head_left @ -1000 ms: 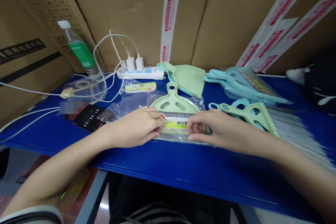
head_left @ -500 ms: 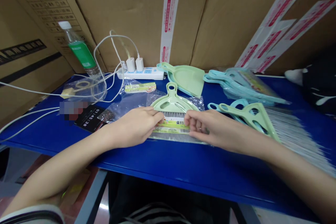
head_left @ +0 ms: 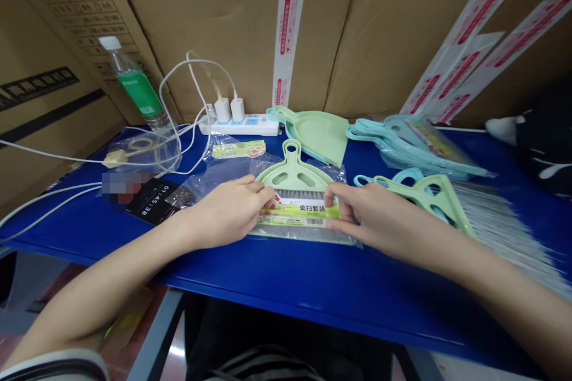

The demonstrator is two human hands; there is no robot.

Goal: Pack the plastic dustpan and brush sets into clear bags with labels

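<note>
In the middle of the frame, flat on the blue bench [head_left: 286, 286], a light green brush set [head_left: 292, 175] with its holed handle pointing up. Just below the green part, a row of gray hairs [head_left: 300, 194]. Under the hairs, a yellow and white card [head_left: 299, 212] with black writing. Around all this, a shiny clear bag [head_left: 308, 236].

At the card's left end, the left hand [head_left: 227, 209], back side up. Fingers [head_left: 261, 195] bent down and close together, touching the bag. Cannot tell about a pinch there. At the card's right end, the right hand [head_left: 370, 211], turned partly on its side. Thumb [head_left: 343, 227] and first finger [head_left: 344, 190] well apart, with a gap showing between, tips at the card.

Up from the middle, a green dustpan [head_left: 324, 131] on top of a blue one. To the right, blue pans [head_left: 402, 140] in another clear bag. Below those, by the right arm, green and blue pieces [head_left: 440, 201] with handles, next to a stack of thin plastic [head_left: 509, 226].

On the left, a black phone [head_left: 152, 202] with white numbers, and a bottle [head_left: 140, 92] with a green label. At the back, a white power strip [head_left: 263, 126] with plugs and wires, near big brown boxes [head_left: 223, 24].
</note>
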